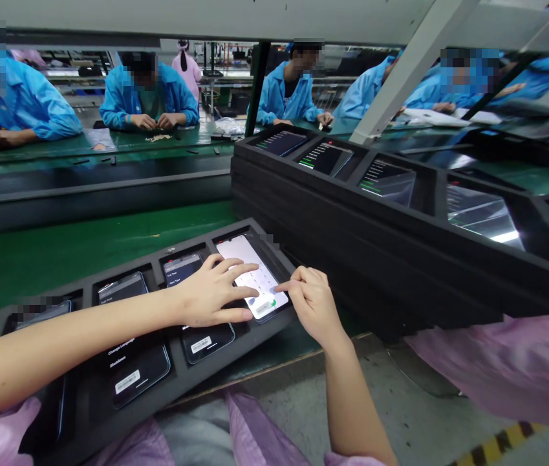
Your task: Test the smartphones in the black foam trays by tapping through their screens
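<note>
Head view: left hand [211, 291] lies flat and wide, fingers spread across the lit phone [255, 265] and holding nothing, thumb at the phone's near edge. Right hand [310, 304] is narrow, fingers curled in, gripping nothing, index tip touching the white screen near its lower right corner. Lit phone sits in the rightmost slot of a black tray [123, 264], face up, showing a keypad-like layout; the text is too small to read. Next slot to the left holds a dark phone [206, 340] showing a menu and carrying a white label near its bottom end, partly under the left wrist. Another dark phone [136, 369] with the same kind of label sits one slot further left, under the forearm. Tray rests on the green surface [61, 246], its near edge hanging over the surface edge. Just right of it stands a stack of black trays [332, 239]; the top one carries phones [325, 157] with lit text screens. Across the belt [85, 178], people in blue coats [143, 97] sit with their hands on the far surface. Pink sleeve [497, 362] at right.
</note>
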The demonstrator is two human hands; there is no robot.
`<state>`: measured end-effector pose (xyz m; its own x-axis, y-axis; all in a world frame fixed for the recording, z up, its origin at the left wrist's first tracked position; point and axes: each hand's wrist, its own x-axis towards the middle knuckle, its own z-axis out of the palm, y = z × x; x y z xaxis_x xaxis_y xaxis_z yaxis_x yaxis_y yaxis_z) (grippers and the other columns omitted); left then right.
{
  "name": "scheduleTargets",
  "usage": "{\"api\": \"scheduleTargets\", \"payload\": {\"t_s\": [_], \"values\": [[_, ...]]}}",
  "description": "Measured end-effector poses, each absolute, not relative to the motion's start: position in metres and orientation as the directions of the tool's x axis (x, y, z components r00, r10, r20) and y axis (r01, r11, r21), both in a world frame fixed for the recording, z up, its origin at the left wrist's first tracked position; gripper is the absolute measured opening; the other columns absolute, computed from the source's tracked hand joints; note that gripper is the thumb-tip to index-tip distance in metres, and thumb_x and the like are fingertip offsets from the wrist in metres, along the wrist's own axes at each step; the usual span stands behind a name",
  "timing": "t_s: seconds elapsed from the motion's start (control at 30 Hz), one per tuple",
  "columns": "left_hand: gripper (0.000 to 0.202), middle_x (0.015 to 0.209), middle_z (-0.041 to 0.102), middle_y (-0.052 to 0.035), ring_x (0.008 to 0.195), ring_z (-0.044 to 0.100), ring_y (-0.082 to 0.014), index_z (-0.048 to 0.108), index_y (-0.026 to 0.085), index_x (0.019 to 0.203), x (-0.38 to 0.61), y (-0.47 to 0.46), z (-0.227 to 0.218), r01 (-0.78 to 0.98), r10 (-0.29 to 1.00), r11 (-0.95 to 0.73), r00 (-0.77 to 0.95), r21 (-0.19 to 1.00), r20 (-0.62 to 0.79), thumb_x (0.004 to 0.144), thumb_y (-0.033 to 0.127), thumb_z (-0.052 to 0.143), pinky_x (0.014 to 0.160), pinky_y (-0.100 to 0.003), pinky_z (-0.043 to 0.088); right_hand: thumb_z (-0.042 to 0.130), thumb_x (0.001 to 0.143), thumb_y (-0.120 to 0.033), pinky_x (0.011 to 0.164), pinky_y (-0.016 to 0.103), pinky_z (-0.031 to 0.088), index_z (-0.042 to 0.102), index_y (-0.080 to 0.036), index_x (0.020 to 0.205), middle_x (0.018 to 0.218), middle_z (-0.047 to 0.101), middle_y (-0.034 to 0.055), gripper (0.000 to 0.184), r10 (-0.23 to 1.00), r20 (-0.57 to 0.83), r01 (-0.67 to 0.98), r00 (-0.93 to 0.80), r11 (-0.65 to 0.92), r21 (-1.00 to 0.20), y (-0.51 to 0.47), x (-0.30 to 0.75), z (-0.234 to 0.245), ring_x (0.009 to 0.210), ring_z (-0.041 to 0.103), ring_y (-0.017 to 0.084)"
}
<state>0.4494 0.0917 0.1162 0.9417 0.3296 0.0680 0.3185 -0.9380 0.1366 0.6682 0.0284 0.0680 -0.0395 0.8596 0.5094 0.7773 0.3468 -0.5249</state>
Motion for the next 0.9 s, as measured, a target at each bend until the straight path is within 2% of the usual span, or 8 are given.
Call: {"api": "scheduleTargets", "payload": {"t_s": [0.23, 0.57, 0.9], "values": [[0.05, 0.139, 0.043, -0.0177, 0.118, 0.043, -0.0346, 0.056, 0.023, 0.119, 0.4478, 0.0929, 0.1149, 0.327, 0.339, -0.936, 0.938, 0.132, 0.071, 0.09, 0.054, 0.028, 0.09, -0.052, 0.03, 0.033, 0.091, -0.021, 0.074, 0.035, 0.034, 0.072, -0.022, 0.074, 0.064, 0.046, -0.0002, 0.042, 0.843, 0.537, 0.769, -0.023, 0.358, -0.529, 0.0291, 0.6674, 0.0688, 0.065, 0.047, 0.014], [0.05, 0.138, 0.043, -0.0178, 0.118, 0.043, -0.0346, 0.055, 0.023, 0.119, 0.4442, 0.0946, 0.1107, 0.34, 0.351, -0.933, 0.933, 0.12, 0.081, 0.091, 0.054, 0.028, 0.091, -0.052, 0.03, 0.033, 0.092, -0.024, 0.074, 0.035, 0.035, 0.072, -0.023, 0.078, 0.066, 0.048, 0.0005, 0.042, 0.862, 0.506, 0.768, -0.018, 0.336, -0.545, 0.0286, 0.6682, 0.0665, 0.068, 0.049, 0.015], [0.048, 0.14, 0.042, -0.0169, 0.121, 0.041, -0.0365, 0.061, 0.024, 0.112, 0.4456, 0.0941, 0.1117, 0.336, 0.342, -0.937, 0.938, 0.097, 0.052, 0.091, 0.053, 0.029, 0.091, -0.054, 0.03, 0.03, 0.094, -0.026, 0.083, 0.039, 0.034, 0.071, -0.026, 0.093, 0.075, 0.048, 0.0022, 0.042, 0.895, 0.435, 0.806, -0.099, 0.329, -0.492, 0.0265, 0.6676, 0.0706, 0.077, 0.047, 0.017]]}}
